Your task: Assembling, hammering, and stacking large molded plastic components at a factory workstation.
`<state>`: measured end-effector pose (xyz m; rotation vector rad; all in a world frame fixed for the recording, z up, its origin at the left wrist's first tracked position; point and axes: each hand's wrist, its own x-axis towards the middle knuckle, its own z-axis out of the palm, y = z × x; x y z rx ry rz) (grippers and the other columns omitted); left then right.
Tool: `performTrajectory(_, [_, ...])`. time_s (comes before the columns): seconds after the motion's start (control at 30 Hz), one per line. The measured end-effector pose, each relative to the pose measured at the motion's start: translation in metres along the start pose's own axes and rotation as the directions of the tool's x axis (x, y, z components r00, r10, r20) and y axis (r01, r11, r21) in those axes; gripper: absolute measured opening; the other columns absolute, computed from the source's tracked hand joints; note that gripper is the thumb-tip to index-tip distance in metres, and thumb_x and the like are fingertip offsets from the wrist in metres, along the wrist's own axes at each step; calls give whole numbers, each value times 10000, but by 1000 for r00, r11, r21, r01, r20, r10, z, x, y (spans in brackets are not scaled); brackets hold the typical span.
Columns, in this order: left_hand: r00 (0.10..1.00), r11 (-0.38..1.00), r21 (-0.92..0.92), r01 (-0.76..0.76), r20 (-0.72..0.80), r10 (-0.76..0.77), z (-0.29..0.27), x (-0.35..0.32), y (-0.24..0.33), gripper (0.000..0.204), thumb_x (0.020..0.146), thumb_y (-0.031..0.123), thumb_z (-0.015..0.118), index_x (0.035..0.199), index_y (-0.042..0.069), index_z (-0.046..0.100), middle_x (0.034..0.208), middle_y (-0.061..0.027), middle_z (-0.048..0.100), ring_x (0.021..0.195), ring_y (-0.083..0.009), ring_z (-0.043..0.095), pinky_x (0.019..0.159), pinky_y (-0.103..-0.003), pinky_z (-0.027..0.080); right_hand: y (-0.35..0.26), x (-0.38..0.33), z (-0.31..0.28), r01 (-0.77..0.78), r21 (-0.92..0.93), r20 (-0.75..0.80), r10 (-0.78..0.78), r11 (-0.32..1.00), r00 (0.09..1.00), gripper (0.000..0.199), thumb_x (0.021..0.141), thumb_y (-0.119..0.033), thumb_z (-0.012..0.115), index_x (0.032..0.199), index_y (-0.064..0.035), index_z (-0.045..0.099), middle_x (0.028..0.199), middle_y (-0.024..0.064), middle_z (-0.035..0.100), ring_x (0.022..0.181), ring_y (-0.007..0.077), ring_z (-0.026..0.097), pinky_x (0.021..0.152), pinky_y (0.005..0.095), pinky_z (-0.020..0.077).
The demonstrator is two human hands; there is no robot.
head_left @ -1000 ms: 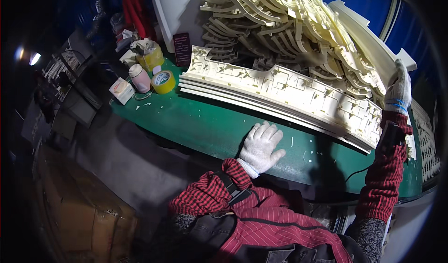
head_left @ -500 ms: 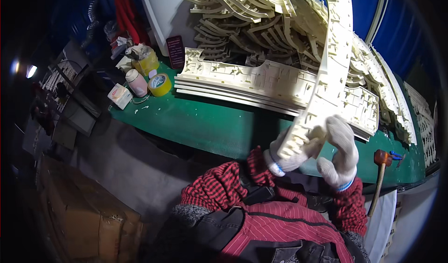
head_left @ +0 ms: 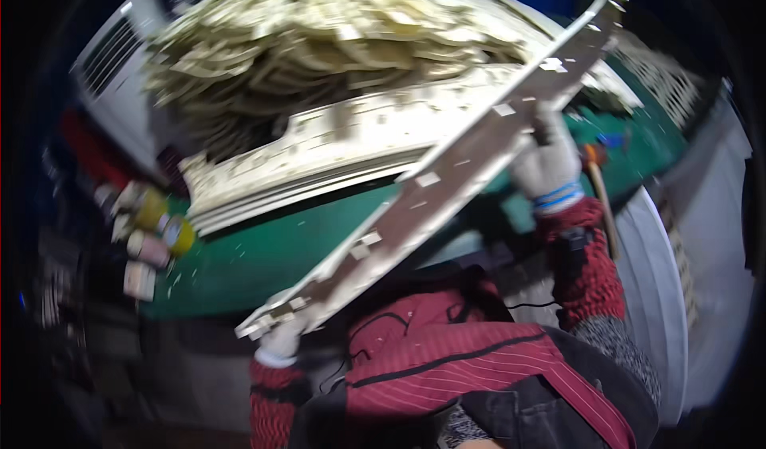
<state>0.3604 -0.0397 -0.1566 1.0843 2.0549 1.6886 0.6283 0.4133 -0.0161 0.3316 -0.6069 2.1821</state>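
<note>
A long cream plastic trim panel [head_left: 471,158] slants across the view, low at the left and high at the right. Its ribbed inner side, with small clips and tabs, lies in shade. My left hand [head_left: 281,342], in a white knit glove, grips the lower end, its fingers partly hidden by the panel. My gloved right hand [head_left: 549,163] is closed on the right-hand edge, toward the upper end. Behind the held panel, a stack of similar panels [head_left: 319,142] lies on the green table [head_left: 231,267]. Motion blurs the picture.
A big heap of curved cream parts [head_left: 319,38] rises behind the stack. A wooden-handled mallet [head_left: 604,202] rests at the table's right edge. At the left stand yellow tape [head_left: 177,235], a pink bottle [head_left: 148,248] and a small white box [head_left: 140,280].
The panel has swung from upright to a slant, its inner side now shaded. My left hand has moved down and left with its end; my right hand has risen along its edge. The view has shifted.
</note>
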Motion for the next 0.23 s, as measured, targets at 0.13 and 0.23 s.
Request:
performTrajectory(0.13, [919,966,-200,-164,-387,76,-146,-9,-70,626,950,238,719,1434,-99,507,1424,-180,596,1277,-298,599,1079,-428,502,108,-117,-44,-225,-322,-262,142,920,954,364,1066,-247,594,1350,-21,573,1138,145,732,1007,311,732,918,472,624])
performTrajectory(0.23, [937,992,-95,-81,-346,43,-186,0,-46,742,955,315,739,1496,-88,432,1443,-193,581,1299,-310,583,1090,-443,497,87,-133,-20,-731,70,-386,694,679,607,258,1044,-169,624,1264,-35,622,1040,89,730,992,276,726,900,433,626])
